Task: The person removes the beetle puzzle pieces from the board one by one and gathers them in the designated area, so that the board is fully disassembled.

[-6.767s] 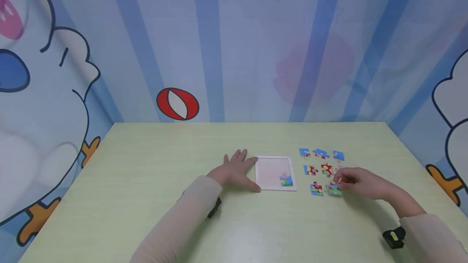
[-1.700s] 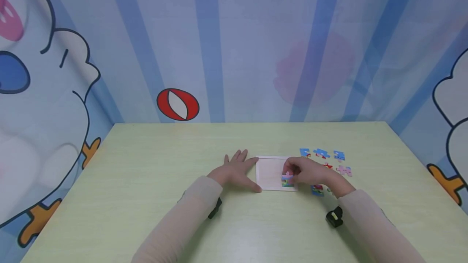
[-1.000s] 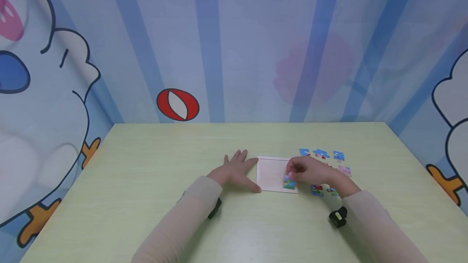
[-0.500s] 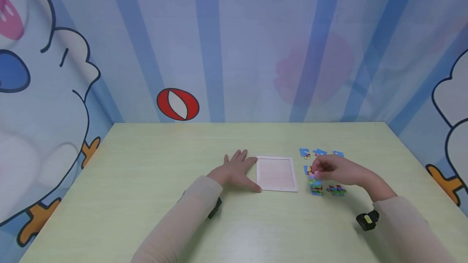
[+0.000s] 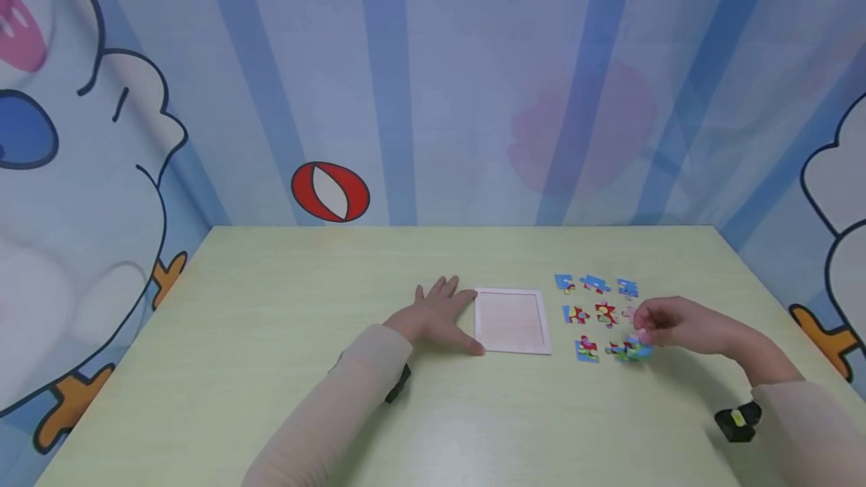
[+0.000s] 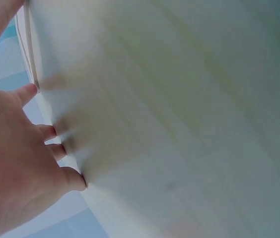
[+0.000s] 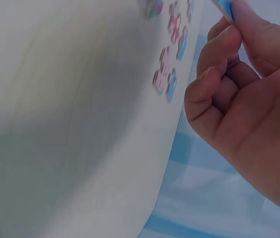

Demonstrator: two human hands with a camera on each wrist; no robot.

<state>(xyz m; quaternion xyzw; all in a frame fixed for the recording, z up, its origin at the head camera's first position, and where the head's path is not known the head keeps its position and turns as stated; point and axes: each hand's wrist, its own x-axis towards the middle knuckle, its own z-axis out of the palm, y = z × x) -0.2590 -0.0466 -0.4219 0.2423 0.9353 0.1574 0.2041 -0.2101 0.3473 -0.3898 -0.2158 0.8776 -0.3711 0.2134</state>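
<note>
My left hand (image 5: 436, 318) lies spread on the table, its thumb and index fingertips at the left edge of a shallow, white-rimmed puzzle tray (image 5: 510, 320). In the left wrist view the tray is only a sliver past the fingertips. My right hand (image 5: 690, 328) pinches a blue and green jigsaw piece (image 5: 640, 352) between thumb and fingers, held off the table. This piece partly overlaps a red and green jigsaw piece (image 5: 617, 349) in the head view. In the right wrist view, only a corner of the held jigsaw piece (image 7: 224, 9) shows.
Several loose jigsaw pieces (image 5: 606, 313) lie in rough rows right of the tray. A pink piece (image 5: 629, 313) is partly hidden by my right fingers. A striped cloth backdrop (image 5: 460, 96) rises behind the table (image 5: 304, 284).
Earlier a piece lay in the tray's lower right corner. My right hand, over that corner a second ago, has moved right with a piece to the loose ones. My left hand stays put.
</note>
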